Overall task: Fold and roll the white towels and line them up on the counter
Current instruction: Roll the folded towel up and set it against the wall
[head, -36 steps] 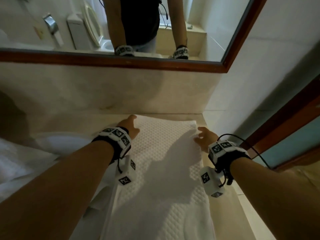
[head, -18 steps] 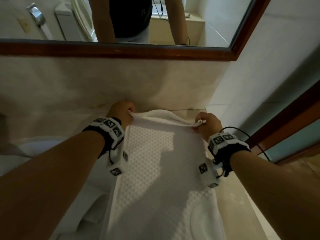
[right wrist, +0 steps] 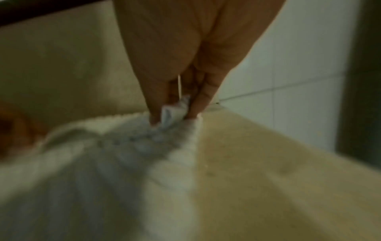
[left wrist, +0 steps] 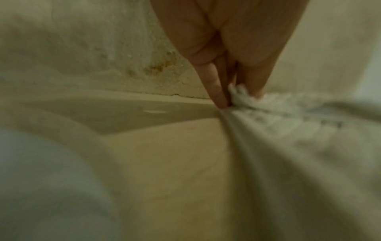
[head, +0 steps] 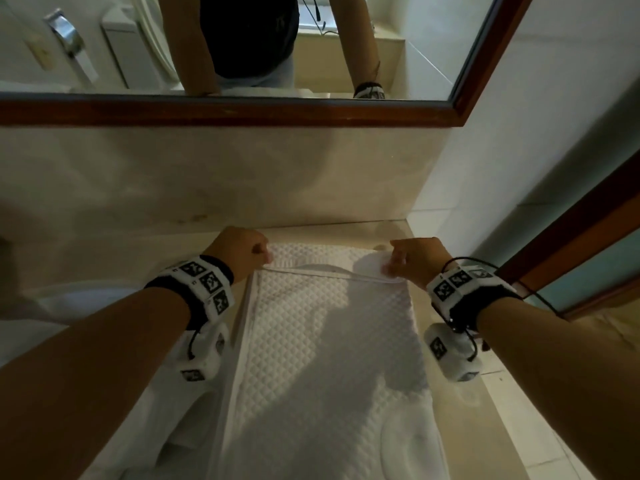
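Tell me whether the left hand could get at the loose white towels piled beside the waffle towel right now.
Probably not yet: the left hand pinches the waffle towel corner. The pile lies close under that forearm, nothing blocking it.

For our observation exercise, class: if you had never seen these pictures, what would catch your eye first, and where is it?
First, the white towel, waffle-textured, spread lengthwise down the beige counter in the middle of the head view. Next, the left hand and right hand, each pinching a far corner of the towel near the wall, with marker-covered bands on both wrists. Above them, a wood-framed mirror reflects the person's arms.
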